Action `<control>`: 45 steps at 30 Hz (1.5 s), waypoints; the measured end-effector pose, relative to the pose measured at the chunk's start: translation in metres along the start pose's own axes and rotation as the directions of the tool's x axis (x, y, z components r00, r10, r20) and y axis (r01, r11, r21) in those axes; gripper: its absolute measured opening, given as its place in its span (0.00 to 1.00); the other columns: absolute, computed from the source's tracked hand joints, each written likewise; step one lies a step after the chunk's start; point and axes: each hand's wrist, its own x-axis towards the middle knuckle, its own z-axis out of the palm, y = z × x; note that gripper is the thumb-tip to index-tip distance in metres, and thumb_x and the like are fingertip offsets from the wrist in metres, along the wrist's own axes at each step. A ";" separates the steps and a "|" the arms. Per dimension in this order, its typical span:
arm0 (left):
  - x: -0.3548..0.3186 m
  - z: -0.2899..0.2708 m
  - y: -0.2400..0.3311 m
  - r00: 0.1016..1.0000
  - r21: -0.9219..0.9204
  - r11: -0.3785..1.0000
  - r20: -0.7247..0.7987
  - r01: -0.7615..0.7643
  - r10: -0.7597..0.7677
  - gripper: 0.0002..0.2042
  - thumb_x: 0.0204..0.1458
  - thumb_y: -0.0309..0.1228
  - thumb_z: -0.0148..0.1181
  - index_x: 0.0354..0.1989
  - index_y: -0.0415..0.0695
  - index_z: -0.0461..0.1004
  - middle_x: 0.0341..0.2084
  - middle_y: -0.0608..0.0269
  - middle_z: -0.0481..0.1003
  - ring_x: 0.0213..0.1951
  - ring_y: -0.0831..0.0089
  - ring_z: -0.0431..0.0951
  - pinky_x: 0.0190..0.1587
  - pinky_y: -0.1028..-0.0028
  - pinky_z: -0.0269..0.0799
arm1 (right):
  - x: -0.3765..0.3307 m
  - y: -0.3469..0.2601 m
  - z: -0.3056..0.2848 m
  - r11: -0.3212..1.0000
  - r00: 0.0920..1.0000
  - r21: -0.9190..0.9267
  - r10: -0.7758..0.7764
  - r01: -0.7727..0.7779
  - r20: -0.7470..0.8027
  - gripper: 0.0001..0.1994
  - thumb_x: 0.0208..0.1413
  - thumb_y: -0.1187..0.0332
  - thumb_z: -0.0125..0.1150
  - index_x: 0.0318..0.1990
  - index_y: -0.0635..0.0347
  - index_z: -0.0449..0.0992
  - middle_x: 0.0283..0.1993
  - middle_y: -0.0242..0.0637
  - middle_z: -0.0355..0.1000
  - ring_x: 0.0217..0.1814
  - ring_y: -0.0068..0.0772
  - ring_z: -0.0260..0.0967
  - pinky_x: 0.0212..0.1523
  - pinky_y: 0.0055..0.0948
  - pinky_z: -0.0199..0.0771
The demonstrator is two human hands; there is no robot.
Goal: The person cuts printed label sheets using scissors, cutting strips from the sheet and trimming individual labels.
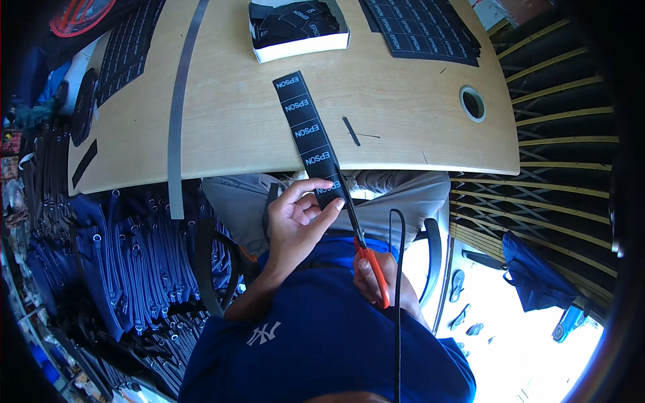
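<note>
My left hand pinches the near end of a black strip of printed labels between thumb and fingers. The strip slants away over the table's front edge, its far end above the tabletop. My right hand is closed around the orange-red handles of a pair of scissors. The dark scissor blades lie along the strip's right side, close to my left thumb. From this view I cannot tell whether the blades touch the strip's edge. Thin black offcuts lie on the table right of the strip.
A white box of cut black labels stands at the back of the wooden table. Label sheets lie at the back right, more sheets at the left. A grey strap hangs over the front edge. A tape roll sits at right.
</note>
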 end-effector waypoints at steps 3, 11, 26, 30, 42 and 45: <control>0.003 0.002 0.001 0.997 0.062 0.998 0.078 0.022 -0.027 0.16 0.50 0.17 0.58 0.46 0.35 0.64 0.36 0.54 0.73 0.37 0.75 0.76 0.38 0.75 0.76 | -0.002 -0.002 0.000 1.000 1.000 -0.017 0.000 -0.001 -0.027 0.24 0.61 0.46 0.40 0.27 0.61 0.62 0.11 0.27 0.58 0.08 0.16 0.55 0.09 0.17 0.51; 0.005 0.000 0.003 0.990 -0.068 0.995 -0.120 0.072 -0.080 0.19 0.55 0.26 0.55 0.47 0.39 0.50 0.38 0.48 0.70 0.39 0.72 0.74 0.37 0.72 0.78 | 0.003 0.005 -0.001 1.000 0.999 -0.001 -0.007 0.007 0.045 0.23 0.61 0.46 0.42 0.27 0.60 0.61 0.12 0.27 0.58 0.09 0.15 0.54 0.10 0.17 0.50; 0.010 -0.011 -0.005 0.969 -0.118 0.972 -0.117 0.203 -0.217 0.09 0.55 0.33 0.58 0.37 0.41 0.71 0.31 0.68 0.75 0.33 0.84 0.71 0.37 0.82 0.66 | 0.001 0.005 -0.002 0.987 0.997 -0.136 -0.078 0.081 0.028 0.31 0.53 0.35 0.44 0.27 0.60 0.63 0.15 0.26 0.59 0.14 0.18 0.55 0.17 0.20 0.53; 0.010 -0.007 -0.010 0.991 -0.118 0.991 -0.116 0.056 -0.069 0.06 0.53 0.23 0.58 0.38 0.39 0.71 0.34 0.65 0.75 0.37 0.83 0.73 0.42 0.82 0.68 | 0.001 0.007 -0.005 0.958 0.980 -0.221 -0.159 0.182 0.117 0.24 0.60 0.46 0.43 0.32 0.64 0.64 0.23 0.36 0.60 0.22 0.27 0.56 0.25 0.29 0.57; 0.012 0.000 -0.008 0.998 -0.099 0.994 -0.044 0.042 -0.046 0.06 0.54 0.23 0.57 0.39 0.37 0.72 0.35 0.64 0.75 0.38 0.83 0.72 0.43 0.81 0.67 | -0.001 0.019 -0.009 0.974 0.976 -0.153 -0.141 0.167 0.166 0.35 0.55 0.34 0.35 0.37 0.67 0.62 0.25 0.37 0.59 0.23 0.30 0.57 0.26 0.31 0.58; 0.008 -0.011 -0.007 0.992 -0.028 0.998 -0.109 0.056 -0.059 0.06 0.55 0.26 0.56 0.39 0.37 0.73 0.34 0.66 0.75 0.37 0.84 0.71 0.44 0.81 0.66 | 0.005 0.022 -0.011 0.972 0.962 -0.149 -0.145 0.182 0.231 0.36 0.55 0.34 0.33 0.36 0.68 0.63 0.26 0.38 0.58 0.24 0.31 0.57 0.26 0.32 0.58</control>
